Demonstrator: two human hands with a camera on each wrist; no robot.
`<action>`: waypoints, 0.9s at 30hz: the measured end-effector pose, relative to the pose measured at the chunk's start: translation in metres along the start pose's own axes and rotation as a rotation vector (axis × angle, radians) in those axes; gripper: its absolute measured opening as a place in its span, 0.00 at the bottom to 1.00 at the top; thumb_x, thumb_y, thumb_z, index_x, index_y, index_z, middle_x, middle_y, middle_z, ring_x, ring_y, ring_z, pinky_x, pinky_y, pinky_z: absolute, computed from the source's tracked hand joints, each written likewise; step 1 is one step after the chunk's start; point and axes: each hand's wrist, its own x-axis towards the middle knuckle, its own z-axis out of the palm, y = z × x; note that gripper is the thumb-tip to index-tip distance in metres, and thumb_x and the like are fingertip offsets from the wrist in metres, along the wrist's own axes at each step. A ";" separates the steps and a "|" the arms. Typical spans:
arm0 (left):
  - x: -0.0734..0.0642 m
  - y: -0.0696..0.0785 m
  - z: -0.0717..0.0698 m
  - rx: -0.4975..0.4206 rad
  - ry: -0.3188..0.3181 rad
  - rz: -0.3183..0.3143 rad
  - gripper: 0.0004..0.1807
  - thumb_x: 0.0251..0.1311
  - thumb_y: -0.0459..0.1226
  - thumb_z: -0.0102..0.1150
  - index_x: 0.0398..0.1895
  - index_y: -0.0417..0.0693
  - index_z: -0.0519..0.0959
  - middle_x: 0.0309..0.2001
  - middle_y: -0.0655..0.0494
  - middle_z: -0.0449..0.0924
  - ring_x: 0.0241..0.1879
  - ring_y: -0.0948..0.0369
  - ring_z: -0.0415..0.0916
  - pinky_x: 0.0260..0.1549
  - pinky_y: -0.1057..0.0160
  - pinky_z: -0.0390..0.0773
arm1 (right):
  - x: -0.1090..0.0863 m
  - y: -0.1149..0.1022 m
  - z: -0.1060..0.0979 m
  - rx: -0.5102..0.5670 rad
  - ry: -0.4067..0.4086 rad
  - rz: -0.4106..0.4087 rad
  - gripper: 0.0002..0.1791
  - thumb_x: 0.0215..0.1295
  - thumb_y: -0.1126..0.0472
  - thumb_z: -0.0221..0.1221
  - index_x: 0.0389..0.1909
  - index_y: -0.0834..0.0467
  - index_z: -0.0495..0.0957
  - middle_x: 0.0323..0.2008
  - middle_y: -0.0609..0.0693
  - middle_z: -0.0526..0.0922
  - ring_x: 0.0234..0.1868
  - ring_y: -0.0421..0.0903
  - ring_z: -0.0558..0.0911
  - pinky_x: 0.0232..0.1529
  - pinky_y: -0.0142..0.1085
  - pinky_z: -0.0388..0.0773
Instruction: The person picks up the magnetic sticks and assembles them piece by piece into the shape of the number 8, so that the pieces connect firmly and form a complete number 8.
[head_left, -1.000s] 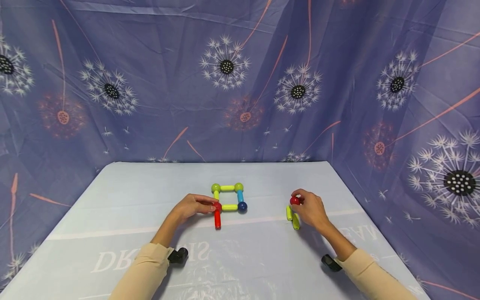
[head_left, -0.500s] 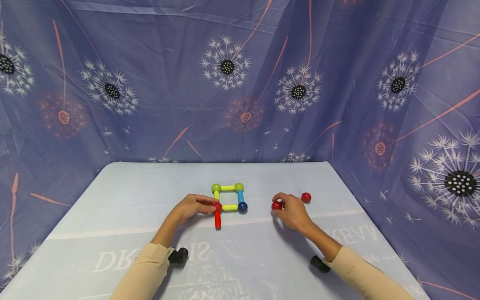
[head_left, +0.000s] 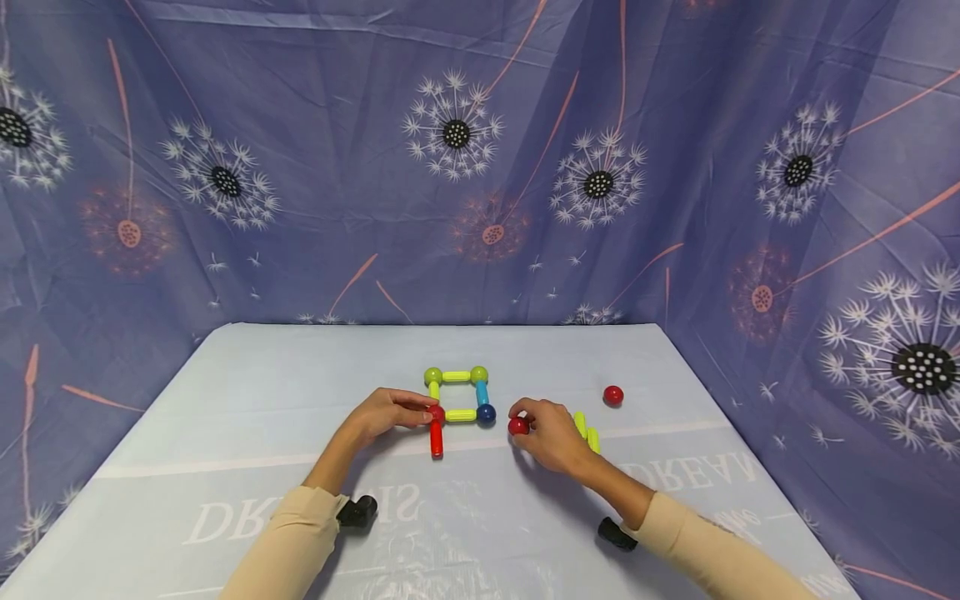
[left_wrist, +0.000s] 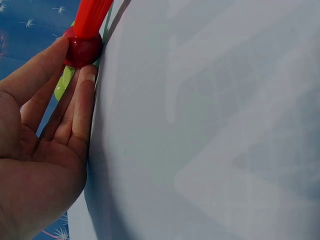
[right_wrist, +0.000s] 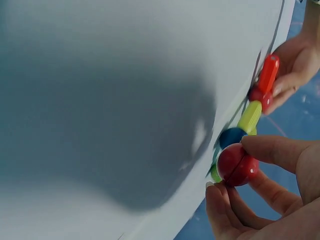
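A square of rods and balls lies mid-table, with yellow-green balls point(head_left: 478, 375) at its far corners and a blue ball point(head_left: 486, 414) near right. Yellow-green rods point(head_left: 461, 415) make three sides, a light blue rod point(head_left: 482, 393) the other. At the near left corner, my left hand point(head_left: 386, 412) pinches a red ball point(left_wrist: 84, 53) between thumb and fingers. From that ball a red rod point(head_left: 437, 442) points toward me. My right hand point(head_left: 553, 438), right of the square, holds a second red ball point(right_wrist: 237, 165) by thumb and fingertips.
Another red ball point(head_left: 613, 396) rests on the table at the right. Two loose yellow-green rods point(head_left: 593, 440) lie just right of my right hand, partly behind it. A patterned blue curtain point(head_left: 337, 167) rises behind the table point(head_left: 247, 383).
My right hand has carried its red ball leftward from above the loose rods toward the square. The rods and the other red ball have come into sight. My left hand stays in place.
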 end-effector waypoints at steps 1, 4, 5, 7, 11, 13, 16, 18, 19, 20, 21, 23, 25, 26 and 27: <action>0.000 0.000 0.000 -0.001 -0.002 0.001 0.21 0.59 0.37 0.71 0.56 0.42 0.85 0.50 0.48 0.88 0.46 0.61 0.83 0.48 0.59 0.80 | 0.000 -0.002 0.002 0.002 -0.009 -0.002 0.15 0.56 0.66 0.72 0.45 0.55 0.84 0.37 0.51 0.86 0.40 0.48 0.82 0.44 0.46 0.81; -0.001 0.001 0.000 -0.002 -0.002 0.005 0.21 0.59 0.36 0.71 0.56 0.41 0.84 0.51 0.46 0.87 0.46 0.60 0.83 0.48 0.58 0.81 | -0.001 -0.007 0.006 0.015 -0.037 -0.022 0.16 0.56 0.66 0.71 0.46 0.56 0.84 0.38 0.51 0.86 0.40 0.48 0.82 0.44 0.46 0.80; -0.002 0.002 0.000 -0.003 -0.001 0.005 0.21 0.59 0.36 0.71 0.57 0.41 0.84 0.51 0.46 0.87 0.46 0.60 0.83 0.48 0.58 0.81 | -0.001 -0.009 0.007 0.017 -0.044 -0.031 0.16 0.56 0.66 0.71 0.46 0.56 0.84 0.38 0.51 0.86 0.40 0.48 0.82 0.44 0.45 0.80; -0.002 0.002 0.001 -0.004 0.001 0.005 0.21 0.59 0.36 0.71 0.57 0.41 0.84 0.51 0.46 0.87 0.46 0.60 0.83 0.49 0.58 0.81 | -0.001 -0.013 0.009 0.025 -0.060 -0.050 0.16 0.56 0.66 0.71 0.46 0.56 0.84 0.38 0.51 0.86 0.40 0.48 0.81 0.44 0.45 0.80; -0.002 0.002 0.001 -0.004 0.002 0.006 0.22 0.59 0.36 0.71 0.57 0.41 0.84 0.52 0.46 0.87 0.47 0.60 0.83 0.49 0.58 0.81 | -0.002 -0.022 0.013 0.039 -0.094 -0.066 0.16 0.58 0.65 0.70 0.47 0.57 0.84 0.40 0.52 0.85 0.42 0.48 0.81 0.44 0.44 0.80; -0.002 0.002 0.001 -0.001 0.000 0.006 0.22 0.60 0.36 0.71 0.57 0.42 0.84 0.52 0.46 0.87 0.47 0.60 0.83 0.50 0.57 0.81 | -0.002 -0.025 0.015 0.039 -0.110 -0.075 0.16 0.58 0.65 0.70 0.48 0.57 0.84 0.40 0.53 0.85 0.42 0.48 0.81 0.44 0.43 0.80; -0.002 0.002 0.001 0.013 0.004 0.005 0.22 0.59 0.37 0.71 0.57 0.43 0.84 0.52 0.46 0.87 0.47 0.60 0.83 0.50 0.57 0.81 | -0.003 -0.031 0.018 0.047 -0.125 -0.096 0.16 0.57 0.66 0.70 0.47 0.58 0.84 0.40 0.53 0.85 0.42 0.48 0.81 0.43 0.42 0.80; -0.002 0.002 0.001 0.024 0.009 0.004 0.22 0.59 0.37 0.71 0.57 0.43 0.84 0.52 0.47 0.87 0.47 0.61 0.83 0.50 0.57 0.81 | -0.004 -0.034 0.020 0.049 -0.130 -0.117 0.15 0.57 0.68 0.70 0.46 0.59 0.84 0.39 0.53 0.85 0.41 0.47 0.81 0.41 0.41 0.80; -0.001 0.002 0.001 0.029 0.012 0.004 0.22 0.59 0.37 0.71 0.57 0.43 0.84 0.52 0.47 0.87 0.46 0.61 0.83 0.50 0.56 0.81 | -0.005 -0.035 0.021 0.052 -0.135 -0.117 0.15 0.57 0.68 0.70 0.46 0.58 0.84 0.39 0.52 0.84 0.41 0.47 0.81 0.41 0.41 0.80; -0.001 0.002 0.001 0.034 0.016 0.003 0.22 0.58 0.37 0.71 0.57 0.44 0.85 0.51 0.48 0.87 0.46 0.61 0.83 0.50 0.56 0.80 | -0.005 -0.037 0.021 0.060 -0.141 -0.121 0.14 0.57 0.68 0.70 0.45 0.59 0.84 0.38 0.52 0.84 0.41 0.47 0.81 0.41 0.40 0.80; -0.001 0.002 0.001 0.038 0.019 0.003 0.22 0.58 0.37 0.71 0.56 0.44 0.85 0.51 0.48 0.87 0.45 0.61 0.83 0.50 0.56 0.80 | -0.005 -0.039 0.022 0.064 -0.147 -0.124 0.14 0.57 0.68 0.70 0.45 0.59 0.84 0.38 0.52 0.84 0.41 0.47 0.81 0.41 0.40 0.80; -0.001 0.002 0.001 0.043 0.023 0.002 0.21 0.58 0.37 0.72 0.56 0.44 0.85 0.50 0.48 0.88 0.45 0.61 0.83 0.50 0.56 0.80 | -0.006 -0.042 0.024 0.066 -0.160 -0.124 0.14 0.57 0.68 0.70 0.45 0.58 0.84 0.39 0.51 0.84 0.41 0.46 0.82 0.41 0.38 0.80; -0.001 0.002 0.001 0.044 0.025 0.002 0.21 0.58 0.37 0.72 0.56 0.44 0.85 0.50 0.48 0.88 0.44 0.62 0.84 0.50 0.56 0.80 | -0.006 -0.045 0.027 0.073 -0.170 -0.131 0.14 0.57 0.68 0.70 0.45 0.58 0.84 0.39 0.50 0.85 0.41 0.45 0.82 0.41 0.36 0.80; -0.001 0.002 0.001 0.043 0.025 0.002 0.21 0.58 0.37 0.72 0.56 0.44 0.85 0.49 0.48 0.88 0.44 0.62 0.84 0.49 0.56 0.80 | -0.007 -0.046 0.028 0.078 -0.173 -0.141 0.14 0.57 0.69 0.70 0.44 0.59 0.84 0.38 0.50 0.85 0.40 0.45 0.82 0.40 0.36 0.79; 0.000 0.002 0.001 0.044 0.026 0.003 0.21 0.58 0.37 0.72 0.56 0.44 0.85 0.49 0.48 0.88 0.44 0.62 0.84 0.49 0.57 0.80 | -0.007 -0.047 0.029 0.081 -0.175 -0.149 0.14 0.56 0.70 0.70 0.44 0.59 0.84 0.38 0.50 0.86 0.40 0.44 0.82 0.40 0.35 0.79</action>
